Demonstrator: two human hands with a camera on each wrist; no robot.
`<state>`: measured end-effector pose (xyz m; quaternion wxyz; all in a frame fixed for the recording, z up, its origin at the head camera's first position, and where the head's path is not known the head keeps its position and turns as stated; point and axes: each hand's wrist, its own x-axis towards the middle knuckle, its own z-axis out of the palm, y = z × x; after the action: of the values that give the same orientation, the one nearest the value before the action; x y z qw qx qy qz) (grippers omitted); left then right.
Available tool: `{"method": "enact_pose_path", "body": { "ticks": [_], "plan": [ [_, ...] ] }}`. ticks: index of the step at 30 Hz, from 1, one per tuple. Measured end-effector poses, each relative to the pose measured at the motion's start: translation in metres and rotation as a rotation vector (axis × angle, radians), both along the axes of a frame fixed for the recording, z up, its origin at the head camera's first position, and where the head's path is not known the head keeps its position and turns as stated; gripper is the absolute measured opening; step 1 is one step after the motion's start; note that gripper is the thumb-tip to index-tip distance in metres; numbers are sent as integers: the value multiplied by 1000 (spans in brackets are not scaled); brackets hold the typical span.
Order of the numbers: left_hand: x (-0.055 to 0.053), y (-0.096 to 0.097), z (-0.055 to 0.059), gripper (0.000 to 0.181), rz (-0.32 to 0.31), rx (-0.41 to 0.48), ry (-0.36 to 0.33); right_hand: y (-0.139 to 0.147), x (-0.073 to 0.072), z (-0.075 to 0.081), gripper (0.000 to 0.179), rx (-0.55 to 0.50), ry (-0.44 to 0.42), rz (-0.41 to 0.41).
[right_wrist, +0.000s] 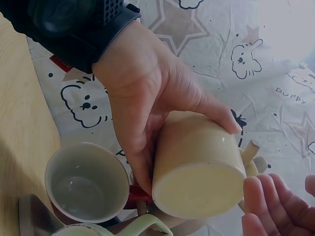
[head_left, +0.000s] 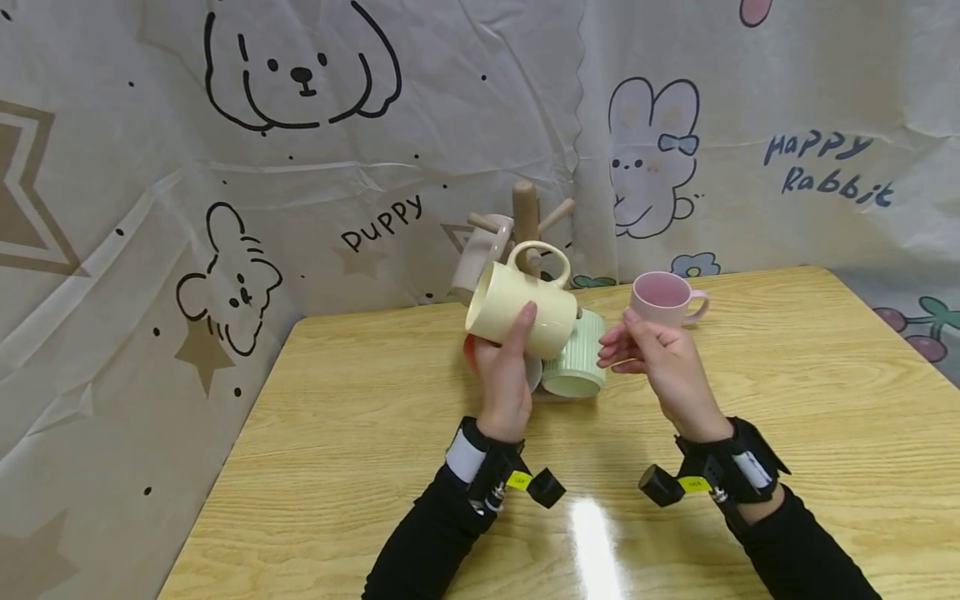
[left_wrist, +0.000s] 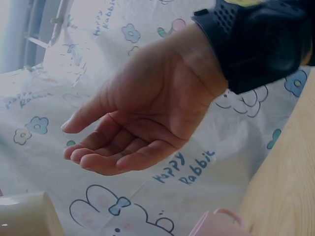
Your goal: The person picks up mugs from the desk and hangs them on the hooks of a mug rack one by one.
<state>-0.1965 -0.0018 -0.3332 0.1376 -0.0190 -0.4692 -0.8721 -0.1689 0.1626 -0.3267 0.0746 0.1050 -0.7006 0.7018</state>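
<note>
In the head view my left hand (head_left: 504,379) grips a pale yellow mug (head_left: 547,317) by its body, the thumb across its near side. The mug is tipped on its side, mouth to the left and handle up, in front of a wooden mug stand (head_left: 526,208). The right wrist view shows this left hand (right_wrist: 147,93) round the mug and the mug's base. My right hand (head_left: 667,367) hovers beside a green ribbed mug (head_left: 581,358); its fingers are loosely bent with nothing in them, as the left wrist view also shows.
A whitish mug (head_left: 471,262) hangs on the stand's upper left. Low on the stand is a red mug with a pale inside (right_wrist: 88,184), mostly hidden in the head view. A pink mug (head_left: 660,300) stands upright on the wooden table (head_left: 337,467), behind my right hand.
</note>
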Motion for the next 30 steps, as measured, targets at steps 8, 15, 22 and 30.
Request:
{"method": "enact_pose_path", "body": {
  "ticks": [8, 15, 22, 30],
  "plan": [
    [-4, 1, 1, 53, -62, 84, -28, -1, -1, 0, 35, 18, -10, 1],
    [-4, 0, 3, 55, -90, 145, -45, -1, -1, -1, 35, 40, -32, 8],
    [0, -4, 5, 55, -95, 132, -56, -1, -1, 0, 35, 53, -22, 25],
    [4, -11, 6, 51, -106, 61, -84, -1, -1, 0, 36, 69, -24, 39]
  ]
}}
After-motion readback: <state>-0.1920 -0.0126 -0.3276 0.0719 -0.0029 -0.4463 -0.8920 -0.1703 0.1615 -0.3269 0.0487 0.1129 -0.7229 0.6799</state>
